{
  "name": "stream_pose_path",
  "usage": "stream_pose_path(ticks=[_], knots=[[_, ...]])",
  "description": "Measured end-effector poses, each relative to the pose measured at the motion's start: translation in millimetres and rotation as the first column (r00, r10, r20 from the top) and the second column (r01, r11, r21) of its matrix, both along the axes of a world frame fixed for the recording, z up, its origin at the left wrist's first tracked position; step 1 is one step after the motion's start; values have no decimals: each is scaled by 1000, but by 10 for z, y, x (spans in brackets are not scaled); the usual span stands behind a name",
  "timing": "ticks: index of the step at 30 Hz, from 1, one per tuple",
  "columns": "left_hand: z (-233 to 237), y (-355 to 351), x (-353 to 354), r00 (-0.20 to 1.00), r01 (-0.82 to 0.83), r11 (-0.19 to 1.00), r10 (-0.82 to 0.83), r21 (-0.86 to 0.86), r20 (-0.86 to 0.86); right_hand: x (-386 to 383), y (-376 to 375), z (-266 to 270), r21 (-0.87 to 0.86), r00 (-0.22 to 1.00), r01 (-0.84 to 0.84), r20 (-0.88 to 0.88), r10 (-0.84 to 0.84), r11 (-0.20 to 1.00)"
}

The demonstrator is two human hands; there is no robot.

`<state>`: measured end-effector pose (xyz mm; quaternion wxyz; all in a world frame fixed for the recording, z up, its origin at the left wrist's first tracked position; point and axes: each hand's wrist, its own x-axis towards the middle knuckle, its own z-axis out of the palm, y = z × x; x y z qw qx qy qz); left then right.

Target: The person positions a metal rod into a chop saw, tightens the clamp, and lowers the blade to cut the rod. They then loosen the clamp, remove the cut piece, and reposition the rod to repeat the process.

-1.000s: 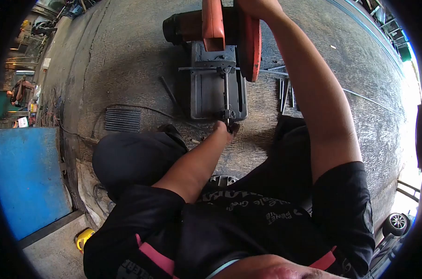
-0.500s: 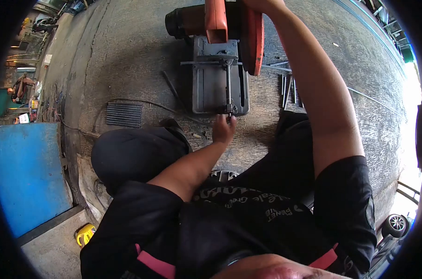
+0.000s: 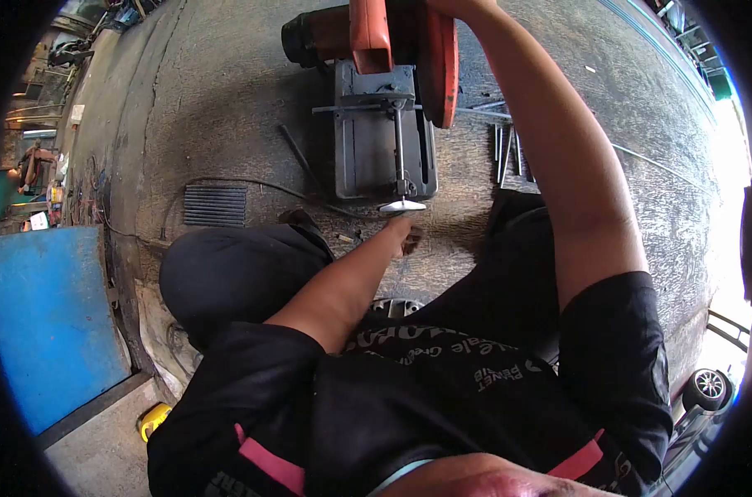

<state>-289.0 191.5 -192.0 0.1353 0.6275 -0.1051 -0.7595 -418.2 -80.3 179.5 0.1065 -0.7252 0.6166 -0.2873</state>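
Note:
A chop saw with a dark motor (image 3: pixel 318 37), an orange handle (image 3: pixel 369 37) and an orange blade guard (image 3: pixel 446 70) stands before me, its head raised above a grey base (image 3: pixel 367 157). My right hand (image 3: pixel 467 5) is at the top of the guard, its fingers cut off by the frame edge. A vise screw (image 3: pixel 399 145) runs along the base to a pale crank handle (image 3: pixel 402 206). Just below that handle is my left hand (image 3: pixel 404 235), apart from it, with fingers loosely bent and partly in shadow. A thin metal bar (image 3: pixel 330 109) lies across the vise.
Short dark rods lie in a neat row (image 3: pixel 216 205) on the floor at left. More cut pieces (image 3: pixel 507 153) lie right of the saw. A black cable (image 3: pixel 268 184) crosses the floor. A blue panel (image 3: pixel 48 323) and a yellow tape measure (image 3: pixel 153 421) are at left.
My left hand has come off the crank handle and moved slightly toward me. The handle now shows broadside and pale. My right hand stays at the saw head.

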Motion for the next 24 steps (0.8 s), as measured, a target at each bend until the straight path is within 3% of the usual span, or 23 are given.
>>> stream_pose_path(ticks=[1,2,3,5,7,8,9,10,12,15,16,18,20,22,24], knots=[[-42,0,61,997,-11,973,28,230,-70,-6,-12,-10,4,1000,-11,-4,11,1000],[-92,-15,124,973,-174,945,208,277,-99,-11,-24,-22,4,1000,-6,-1,6,1000],[-89,-63,143,974,-170,945,203,279,-97,-15,-45,-42,-7,1000,-3,5,3,1000],[-90,-149,154,836,-354,882,448,313,-317,-21,-87,-103,-12,1000,-1,8,1,1000],[-243,-171,284,807,-338,877,457,343,-375,-32,-148,-172,-90,999,-47,8,48,995],[-641,-170,400,627,-229,881,458,413,-630,-34,-117,-134,-90,999,-44,9,45,995],[-869,-152,461,374,-103,889,451,447,-810,-28,-57,-67,-49,999,-25,27,26,998],[-662,-145,409,372,-101,886,455,452,-809,-20,-24,-48,-6,999,-9,43,9,1000],[-208,-148,261,641,-386,870,493,308,-588,-9,-32,-83,-24,1000,-8,-1,8,1000],[2,-136,167,585,-539,786,607,302,-537,-4,-67,-71,-60,999,-8,-50,6,998],[-62,-125,199,584,-543,784,610,301,-536,-1,-69,-78,-63,998,-6,-58,2,998],[-294,-75,267,488,-525,817,518,238,-703,20,-60,-75,-66,998,4,-67,-9,998],[-542,-71,275,472,-539,797,553,272,-686,25,-54,-72,-75,997,18,-79,-24,997],[-505,-119,229,453,-546,780,581,305,-676,19,-53,-94,-95,993,-14,-114,3,995],[-169,-223,156,624,-470,793,609,387,-490,14,-34,-111,-155,992,-30,-123,11,988]])
